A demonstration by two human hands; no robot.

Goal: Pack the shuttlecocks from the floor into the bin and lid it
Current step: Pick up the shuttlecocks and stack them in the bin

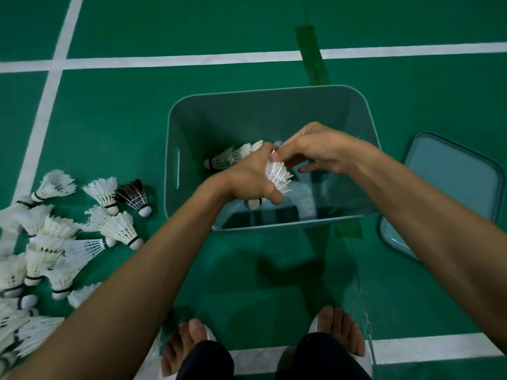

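Note:
A teal bin [192, 116] stands open on the green court floor. Above its inside, my left hand [247, 178] grips a white shuttlecock [278, 175], cork end down. My right hand [315, 149] pinches the top of its feathers with thumb and fingertips. Another white shuttlecock [230, 157] lies inside the bin, partly hidden behind my left hand. A heap of several white shuttlecocks [55, 242] lies on the floor at the left, with one dark-feathered shuttlecock [134, 196] among them.
The teal lid [450, 187] lies flat on the floor right of the bin. White court lines [192, 60] cross the floor. My feet in white slippers [192, 341] stand at the bottom, just in front of the bin.

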